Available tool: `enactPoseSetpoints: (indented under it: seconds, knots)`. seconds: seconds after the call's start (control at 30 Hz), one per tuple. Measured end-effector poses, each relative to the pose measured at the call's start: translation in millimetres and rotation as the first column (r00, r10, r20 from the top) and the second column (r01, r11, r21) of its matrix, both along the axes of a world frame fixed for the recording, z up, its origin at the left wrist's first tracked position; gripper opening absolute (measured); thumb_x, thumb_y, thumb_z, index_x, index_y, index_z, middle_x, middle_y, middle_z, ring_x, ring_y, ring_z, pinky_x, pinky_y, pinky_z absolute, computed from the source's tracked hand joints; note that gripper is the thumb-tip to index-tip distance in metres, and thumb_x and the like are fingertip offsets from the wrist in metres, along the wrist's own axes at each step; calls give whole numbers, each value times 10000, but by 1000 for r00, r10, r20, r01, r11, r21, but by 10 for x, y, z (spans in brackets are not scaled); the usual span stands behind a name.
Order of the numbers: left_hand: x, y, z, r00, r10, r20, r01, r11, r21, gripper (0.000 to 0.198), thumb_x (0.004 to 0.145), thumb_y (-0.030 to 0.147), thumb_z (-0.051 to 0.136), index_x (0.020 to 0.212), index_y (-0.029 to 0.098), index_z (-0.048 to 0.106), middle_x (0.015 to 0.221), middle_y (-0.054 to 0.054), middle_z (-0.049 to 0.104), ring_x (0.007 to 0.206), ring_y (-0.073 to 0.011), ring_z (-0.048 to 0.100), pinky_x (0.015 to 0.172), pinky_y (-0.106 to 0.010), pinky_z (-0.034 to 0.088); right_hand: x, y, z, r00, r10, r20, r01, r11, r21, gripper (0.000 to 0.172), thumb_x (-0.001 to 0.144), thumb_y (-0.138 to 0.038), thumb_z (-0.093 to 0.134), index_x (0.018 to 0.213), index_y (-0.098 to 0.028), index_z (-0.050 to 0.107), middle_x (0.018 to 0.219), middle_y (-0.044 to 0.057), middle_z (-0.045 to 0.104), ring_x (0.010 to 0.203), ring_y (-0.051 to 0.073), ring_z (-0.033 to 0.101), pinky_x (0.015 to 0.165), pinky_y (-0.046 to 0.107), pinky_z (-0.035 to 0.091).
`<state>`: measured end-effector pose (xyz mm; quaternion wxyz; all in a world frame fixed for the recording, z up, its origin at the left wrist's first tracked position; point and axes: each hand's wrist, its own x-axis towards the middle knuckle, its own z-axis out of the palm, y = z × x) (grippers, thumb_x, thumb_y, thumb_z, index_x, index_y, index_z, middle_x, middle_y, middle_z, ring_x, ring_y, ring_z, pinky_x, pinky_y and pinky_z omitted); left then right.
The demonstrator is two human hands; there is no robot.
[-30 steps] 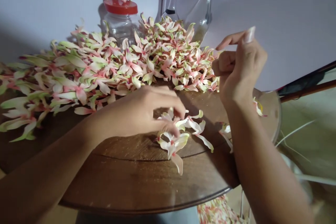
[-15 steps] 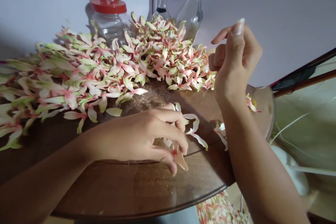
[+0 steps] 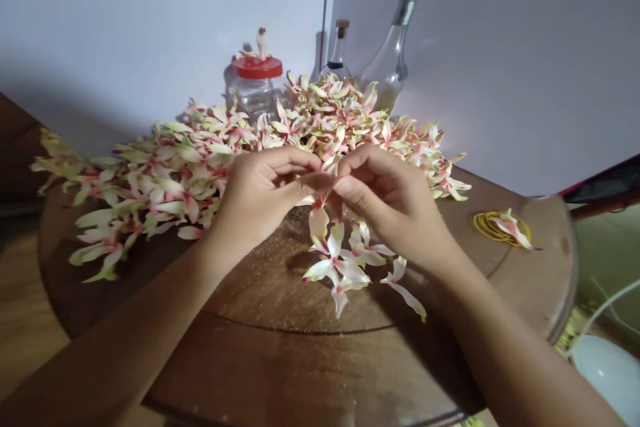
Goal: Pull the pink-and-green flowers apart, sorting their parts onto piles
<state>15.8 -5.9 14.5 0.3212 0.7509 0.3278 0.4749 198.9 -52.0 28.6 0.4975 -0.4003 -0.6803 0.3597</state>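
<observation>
My left hand (image 3: 265,197) and my right hand (image 3: 385,203) meet above the middle of a round wooden table (image 3: 280,360). Their fingertips pinch the top of a small bunch of pale pink-and-green flowers (image 3: 340,267), whose lower blooms hang down and rest on the wood. The pinched part is mostly hidden by my fingers. Behind my hands, a large heap of the same loose flowers (image 3: 175,177) spreads along the table's far side.
A glass jar with a red lid (image 3: 255,90) and two glass bottles (image 3: 387,60) stand behind the heap, against a pale wall. Yellow rubber bands (image 3: 495,227) lie at the table's right, under a flower. A white rounded object (image 3: 610,373) sits beyond the right edge.
My right hand has come down from its raised position to meet my left hand. The flower bunch is now lifted between them. The view has shifted back, showing more of the table.
</observation>
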Motion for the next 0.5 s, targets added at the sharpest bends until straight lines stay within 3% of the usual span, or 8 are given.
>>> enactPoseSetpoints:
  seconds: [0.23,0.33,0.5]
  knots:
    - [-5,-56,63,990,102,-96,-79,974,213,114,907,208,658,1019,191,652,956,-33,739,855,-148,715,699,-233,562,-49,102,-93,987,50,-154,-62,995,-74,324,864,-512,712,928,-238,553,682,-35,610,573,100,576,514,247,439]
    - [-12,-59,93,962,185,-200,-95,917,388,46,896,160,648,929,192,651,867,4,722,774,-125,683,704,-244,526,-35,132,-103,985,45,-165,-64,992,-111,323,857,-491,729,938,-213,588,681,-25,622,556,87,549,484,234,407]
    - [-25,-13,99,921,256,-293,-59,837,544,42,913,141,606,914,180,622,875,-7,702,802,-148,655,744,-280,500,-49,148,-131,980,50,-190,-73,991,-116,278,862,-430,742,918,-177,640,750,11,674,636,102,615,567,232,490]
